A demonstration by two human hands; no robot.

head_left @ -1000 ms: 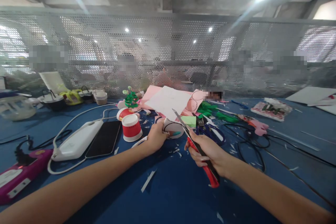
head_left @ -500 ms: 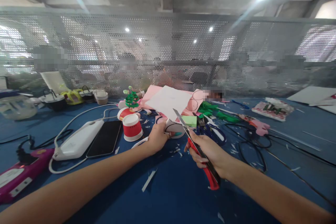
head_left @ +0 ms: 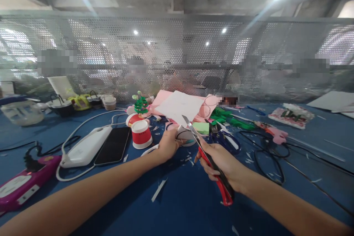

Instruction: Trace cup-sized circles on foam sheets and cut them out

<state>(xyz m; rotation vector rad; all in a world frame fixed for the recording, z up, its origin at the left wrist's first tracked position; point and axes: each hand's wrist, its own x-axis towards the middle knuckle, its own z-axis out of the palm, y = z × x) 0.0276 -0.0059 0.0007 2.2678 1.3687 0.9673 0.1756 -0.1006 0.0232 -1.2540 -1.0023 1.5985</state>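
My left hand (head_left: 167, 144) is closed on a curved white paper piece (head_left: 184, 133) with a dark line on it, near the middle of the blue table. In my right hand (head_left: 218, 160) is a red utility knife (head_left: 211, 162), its blade pointing up and left, close to the paper piece. Left of my left hand a red and white paper cup (head_left: 141, 134) stands upside down, with another cup (head_left: 134, 119) tipped behind it. White paper (head_left: 181, 105) and pink sheets (head_left: 161, 97) lie beyond my hands, beside a light green pad (head_left: 201, 128).
On the left are a black phone (head_left: 113, 146), a white power bank (head_left: 87, 146) with cables and a purple power strip (head_left: 27, 180). Blue-handled scissors (head_left: 231, 142), green strips (head_left: 242, 124) and black cables lie right. Paper scraps (head_left: 159, 190) dot the blue table (head_left: 177, 206).
The whole view has shifted slightly, so the table items appear a little farther right. Both hands keep their holds, with the knife staying close to the paper piece.
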